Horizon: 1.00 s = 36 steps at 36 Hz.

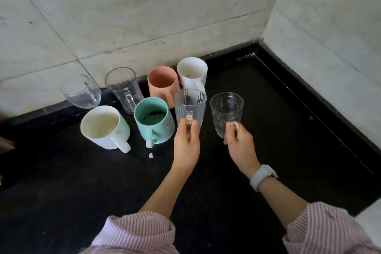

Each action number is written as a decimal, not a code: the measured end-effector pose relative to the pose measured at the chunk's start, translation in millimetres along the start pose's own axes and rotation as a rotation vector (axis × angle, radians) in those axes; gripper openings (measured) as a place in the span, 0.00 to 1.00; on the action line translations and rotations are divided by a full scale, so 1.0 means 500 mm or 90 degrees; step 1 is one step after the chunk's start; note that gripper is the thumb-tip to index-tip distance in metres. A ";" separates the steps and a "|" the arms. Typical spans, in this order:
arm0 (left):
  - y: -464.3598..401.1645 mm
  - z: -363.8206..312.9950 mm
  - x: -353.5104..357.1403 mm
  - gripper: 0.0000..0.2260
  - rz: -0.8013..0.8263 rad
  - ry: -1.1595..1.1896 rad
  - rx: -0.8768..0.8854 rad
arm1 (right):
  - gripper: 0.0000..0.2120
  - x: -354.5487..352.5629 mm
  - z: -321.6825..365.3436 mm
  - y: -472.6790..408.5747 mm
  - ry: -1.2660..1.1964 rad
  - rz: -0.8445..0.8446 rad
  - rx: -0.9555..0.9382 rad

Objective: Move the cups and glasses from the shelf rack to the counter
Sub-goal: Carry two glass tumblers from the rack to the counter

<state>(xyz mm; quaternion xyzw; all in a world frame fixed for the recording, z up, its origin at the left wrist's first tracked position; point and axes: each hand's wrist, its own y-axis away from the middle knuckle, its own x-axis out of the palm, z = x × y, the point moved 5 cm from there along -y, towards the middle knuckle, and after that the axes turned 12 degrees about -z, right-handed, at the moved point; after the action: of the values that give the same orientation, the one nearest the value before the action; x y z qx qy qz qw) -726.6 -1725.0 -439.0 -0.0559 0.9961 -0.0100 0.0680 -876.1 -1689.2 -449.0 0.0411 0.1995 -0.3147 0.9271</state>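
Ribbed glass mug [190,107] gripped by left hand [186,144], patterned tumbler [226,112] pinched by right hand [240,144], both held upright (axes vertical) directly over the tabletop [257,121] beside the set-down cups.

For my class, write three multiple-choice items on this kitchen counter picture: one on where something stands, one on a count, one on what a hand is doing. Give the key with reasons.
1. Where does the teal mug stand?
A. Right of the white mug with pale blue side
B. Behind the pink cup
C. At the counter's near edge

2. How many drinking vessels are in view, counting held ones?
A. Five
B. Eight
C. Ten

3. What does the right hand hold?
A. Nothing
B. A patterned clear glass
C. A spoon

Key: 1 A, it stands to that mug's right. 2 B, six stand on the black counter and one is in each hand. 3 B, its fingers grip the glass while the left hand holds a ribbed glass mug.
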 end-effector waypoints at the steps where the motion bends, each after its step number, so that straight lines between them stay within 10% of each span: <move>1: -0.005 0.004 0.005 0.07 -0.006 0.003 -0.003 | 0.17 0.005 -0.004 -0.007 -0.003 -0.003 0.002; 36: -0.024 0.041 0.026 0.17 0.019 -0.337 0.028 | 0.12 0.036 0.001 -0.053 0.162 0.086 -0.019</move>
<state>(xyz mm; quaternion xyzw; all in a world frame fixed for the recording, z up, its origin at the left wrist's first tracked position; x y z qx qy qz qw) -735.4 -1738.8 -460.9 -0.0406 0.9439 -0.0155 0.3272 -879.0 -1720.7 -454.4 0.0803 0.3169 -0.2412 0.9138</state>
